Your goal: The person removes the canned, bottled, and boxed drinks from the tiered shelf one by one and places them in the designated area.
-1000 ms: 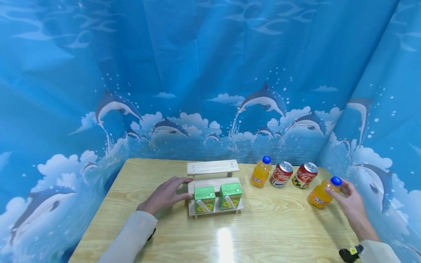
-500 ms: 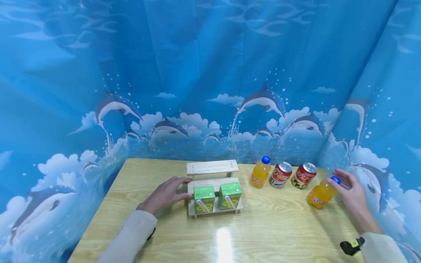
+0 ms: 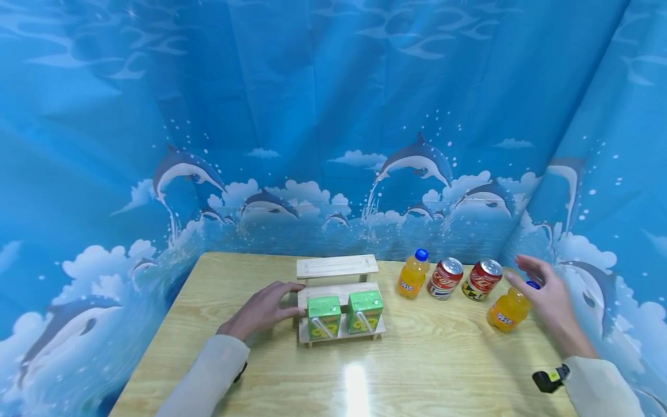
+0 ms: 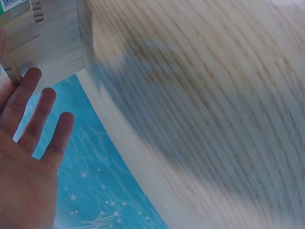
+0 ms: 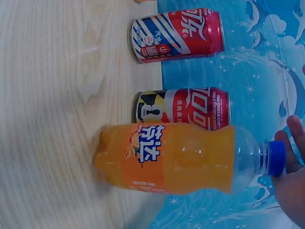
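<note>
Table (image 3: 427, 365): cans (image 3: 446, 279) behind bottle (image 3: 508, 311) fingers (image 5: 297, 129) perhaps touch.

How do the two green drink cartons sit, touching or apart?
Apart: the head view shows a narrow gap between the left green drink carton and the right green drink carton, with wooden shelf visible through it.

The wooden tabletop (image 3: 427, 370) is backed and flanked by blue dolphin-printed curtains (image 3: 271, 87); bright light (image 3: 356, 388) is reflected on it.
</note>
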`<state>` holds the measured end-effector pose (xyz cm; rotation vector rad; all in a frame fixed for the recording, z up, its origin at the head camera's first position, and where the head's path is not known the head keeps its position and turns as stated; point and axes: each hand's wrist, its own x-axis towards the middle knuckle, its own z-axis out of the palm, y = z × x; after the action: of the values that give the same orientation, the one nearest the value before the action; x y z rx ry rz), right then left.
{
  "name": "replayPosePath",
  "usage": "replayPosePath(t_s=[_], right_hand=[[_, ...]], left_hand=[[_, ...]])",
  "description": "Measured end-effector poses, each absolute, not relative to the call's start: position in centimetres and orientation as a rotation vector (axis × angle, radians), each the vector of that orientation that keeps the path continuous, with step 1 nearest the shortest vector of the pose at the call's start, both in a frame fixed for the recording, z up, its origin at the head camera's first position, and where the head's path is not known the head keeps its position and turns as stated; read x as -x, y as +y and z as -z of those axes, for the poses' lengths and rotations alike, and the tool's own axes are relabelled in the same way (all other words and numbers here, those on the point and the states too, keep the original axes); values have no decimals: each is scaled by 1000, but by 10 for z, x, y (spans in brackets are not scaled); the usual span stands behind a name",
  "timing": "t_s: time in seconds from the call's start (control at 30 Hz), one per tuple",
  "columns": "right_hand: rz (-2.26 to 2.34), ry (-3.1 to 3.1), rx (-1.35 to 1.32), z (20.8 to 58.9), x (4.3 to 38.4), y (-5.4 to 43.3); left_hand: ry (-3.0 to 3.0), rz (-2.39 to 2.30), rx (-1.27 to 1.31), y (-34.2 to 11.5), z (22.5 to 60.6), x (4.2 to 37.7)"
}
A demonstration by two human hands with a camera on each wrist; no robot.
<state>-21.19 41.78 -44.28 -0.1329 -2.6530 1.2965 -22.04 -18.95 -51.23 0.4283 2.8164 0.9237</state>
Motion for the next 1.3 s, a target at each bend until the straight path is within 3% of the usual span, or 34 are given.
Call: replayPosePath(t_s=[0.47, 1.3], right_hand=[[-1302, -2673, 55, 429, 214, 397], [-1318, -2605, -240, 445, 217, 346]], left_hand=[[2828, -924, -460, -191, 515, 221], [2838, -914, -463, -190, 515, 220]])
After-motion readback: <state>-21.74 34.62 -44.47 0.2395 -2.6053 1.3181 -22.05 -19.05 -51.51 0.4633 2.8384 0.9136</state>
